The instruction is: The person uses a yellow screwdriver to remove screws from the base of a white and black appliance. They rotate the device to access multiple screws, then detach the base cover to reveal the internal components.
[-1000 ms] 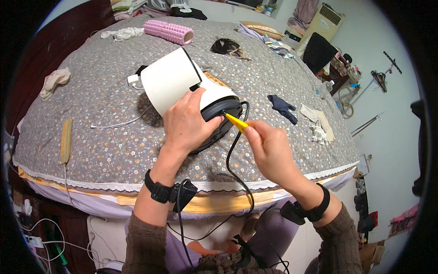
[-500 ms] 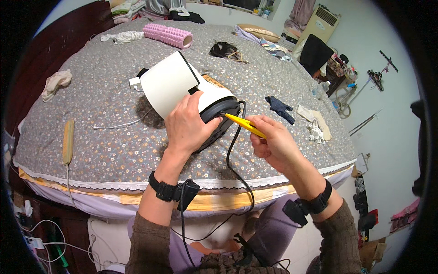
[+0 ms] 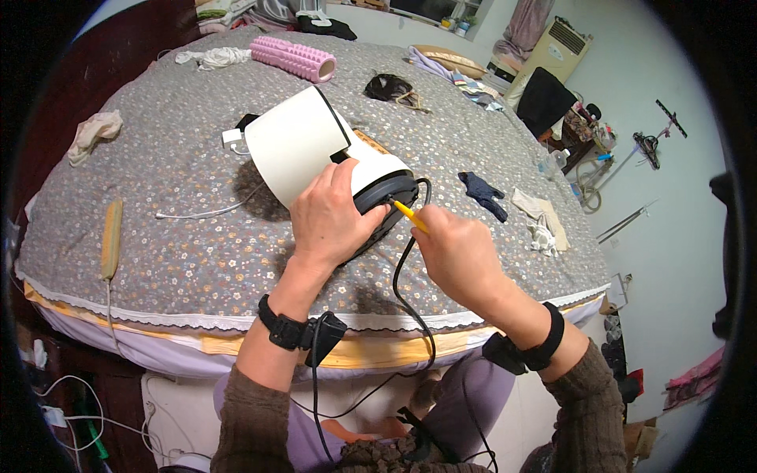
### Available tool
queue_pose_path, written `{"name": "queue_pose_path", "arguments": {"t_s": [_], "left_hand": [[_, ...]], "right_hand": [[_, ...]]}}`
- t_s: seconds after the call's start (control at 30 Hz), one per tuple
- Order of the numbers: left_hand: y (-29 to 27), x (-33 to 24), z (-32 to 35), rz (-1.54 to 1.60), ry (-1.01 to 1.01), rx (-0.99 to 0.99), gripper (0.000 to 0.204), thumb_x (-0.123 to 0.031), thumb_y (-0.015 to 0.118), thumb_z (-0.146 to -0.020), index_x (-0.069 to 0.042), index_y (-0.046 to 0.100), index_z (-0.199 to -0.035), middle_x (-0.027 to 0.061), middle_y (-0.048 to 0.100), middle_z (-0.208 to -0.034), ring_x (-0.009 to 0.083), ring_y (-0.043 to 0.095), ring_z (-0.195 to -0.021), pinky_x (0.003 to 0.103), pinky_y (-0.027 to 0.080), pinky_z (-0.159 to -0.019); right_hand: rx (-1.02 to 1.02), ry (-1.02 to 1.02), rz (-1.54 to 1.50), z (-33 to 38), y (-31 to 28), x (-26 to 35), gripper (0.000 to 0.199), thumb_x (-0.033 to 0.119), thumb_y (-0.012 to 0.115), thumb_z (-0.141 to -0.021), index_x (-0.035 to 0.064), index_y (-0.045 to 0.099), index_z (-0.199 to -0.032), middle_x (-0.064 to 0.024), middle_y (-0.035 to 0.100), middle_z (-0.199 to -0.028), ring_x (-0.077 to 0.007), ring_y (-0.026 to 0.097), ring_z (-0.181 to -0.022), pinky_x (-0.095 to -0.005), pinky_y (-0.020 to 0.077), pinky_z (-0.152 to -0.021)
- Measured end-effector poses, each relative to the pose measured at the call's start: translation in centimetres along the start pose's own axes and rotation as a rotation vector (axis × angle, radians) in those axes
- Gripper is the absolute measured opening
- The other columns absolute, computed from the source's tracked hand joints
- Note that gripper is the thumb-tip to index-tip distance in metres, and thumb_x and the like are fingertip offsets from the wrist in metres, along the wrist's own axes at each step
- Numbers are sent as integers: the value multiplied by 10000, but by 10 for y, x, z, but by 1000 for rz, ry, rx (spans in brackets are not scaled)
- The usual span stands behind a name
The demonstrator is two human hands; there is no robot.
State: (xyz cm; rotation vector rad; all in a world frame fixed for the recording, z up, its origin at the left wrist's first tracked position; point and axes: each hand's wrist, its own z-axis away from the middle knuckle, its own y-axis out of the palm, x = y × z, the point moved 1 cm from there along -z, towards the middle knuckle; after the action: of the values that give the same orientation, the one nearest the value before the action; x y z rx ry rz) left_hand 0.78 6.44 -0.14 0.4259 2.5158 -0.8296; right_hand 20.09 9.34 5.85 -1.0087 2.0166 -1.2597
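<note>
Big bed [image 3: 158,260] fills centre, grey floral cover, white lace trim and a yellow band along the 6 o'clock edge. Dark wood headboard or wall [image 3: 118,55] at 10 o'clock. Pale green wall [image 3: 670,221] from 1 to 4 o'clock. White standing air conditioner [image 3: 556,47] at 1 o'clock, pink curtain [image 3: 527,22] just beside it, window [image 3: 430,8] at 12 with plants on the sill. Black chair [image 3: 548,102] near 2 o'clock. Cables on dark floor [image 3: 55,394] at 8 o'clock. Even indoor light.

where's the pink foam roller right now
In the head view the pink foam roller lies at the far side of the bed, left of centre, beside a crumpled white cloth and beyond the white appliance.
</note>
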Motion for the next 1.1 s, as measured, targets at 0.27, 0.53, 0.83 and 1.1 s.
{"name": "queue_pose_path", "arguments": {"t_s": [0.27, 0.53, 0.83, 1.1], "left_hand": [[1, 3, 2, -13, 9, -23, 670, -328, 879, -692, -11, 635, -1230, 166, 700, -1069, 362, 709, -961, 455, 573, -809], [-2, 4, 2, 26, -58, -65, 654, -343, 872, -700, -39, 638, -1230, 154, 706, -1088, 361, 710, -982, 462, 574, -824], [-1, 5, -1, 34, -82, -45, 648, -333, 865, -699, -48, 640, -1236, 154, 712, -1109, 358, 714, -993, 458, 580, -837], [6, 6, 0, -5, -24, -63, 652, -312, 875, -701, -36, 626, -1237, 152, 693, -1069, 363, 703, -966, 466, 570, -806]], "right_hand": [[338, 997, -1889, -6, 6, -20, 241, 212, 550, -1069, -10, 608, -1144, -138, 706, -878, -69, 384, -492, -224, 302, -468], [84, 733, -1184, -18, -5, -10, 344, 311, 587, -1073, 6, 589, -1233, -130, 714, -895, -97, 548, -529, -234, 417, -485], [-14, -92, 60, -5, -5, 6, 253, 61, 646, -924, 18, 630, -1173, -130, 620, -1018, -336, 689, -819, -412, 561, -632], [55, 1, -16, -13, -1, 2, 249, 56, 653, -920, 10, 645, -1164, -112, 651, -915, -273, 661, -669, -397, 524, -564]]}}
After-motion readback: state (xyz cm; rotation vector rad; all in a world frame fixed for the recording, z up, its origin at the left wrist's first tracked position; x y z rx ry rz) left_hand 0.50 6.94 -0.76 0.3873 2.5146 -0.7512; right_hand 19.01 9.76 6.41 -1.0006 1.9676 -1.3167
